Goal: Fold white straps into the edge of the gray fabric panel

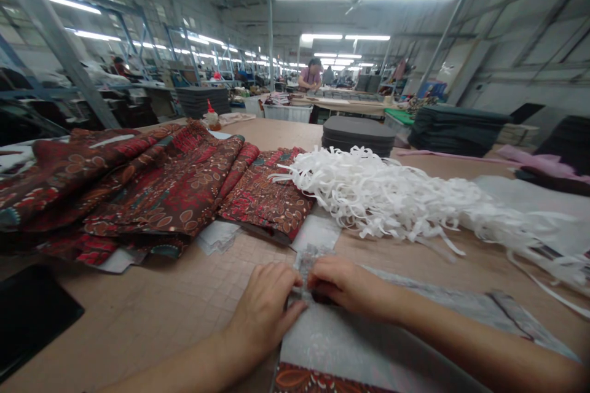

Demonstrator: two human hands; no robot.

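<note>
A patterned fabric piece [350, 344] lies before me with its pale grey backing up; a brown and red printed strip shows at its near edge. My left hand [271, 301] rests at the left edge of this piece, thumb on the backing and apart from the bent fingers. Close beside it, my right hand [338, 282] is closed, its fingers curled down on the far end of the piece. A dark bit shows under the right fingers; the fingertips are partly hidden.
Folded brown and red printed fabric [152, 190] lies at the left. A heap of white narrow strips [391, 196] covers the right. Behind stand dark grey pads [358, 134] and a red-tipped bottle [211, 115]. A black flat object [37, 319] lies near left. A person [310, 75] works farther back.
</note>
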